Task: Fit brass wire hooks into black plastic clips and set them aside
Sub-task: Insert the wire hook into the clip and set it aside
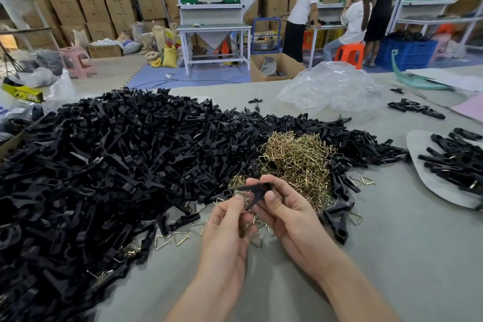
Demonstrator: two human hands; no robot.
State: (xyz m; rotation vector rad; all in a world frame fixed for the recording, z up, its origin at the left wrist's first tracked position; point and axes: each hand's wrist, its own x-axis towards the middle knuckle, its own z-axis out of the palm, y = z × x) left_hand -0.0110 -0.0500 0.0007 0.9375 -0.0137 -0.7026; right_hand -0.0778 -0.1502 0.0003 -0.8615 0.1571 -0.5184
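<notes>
Black plastic clip (254, 189) slants lower-left, pinched between your hands. Your right hand (285, 217) holds its upper end, your left hand (227, 225) the lower.

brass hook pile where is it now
Head view: the brass hook pile sits mid-table, just beyond the left hand and right hand, black clip heap along its left and far sides.

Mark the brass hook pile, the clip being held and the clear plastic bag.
brass hook pile (295, 162): head view, middle of the heap.
clip (257, 188): head view, upper bar of its black body.
clear plastic bag (329, 86): head view, crumpled centre.
</notes>
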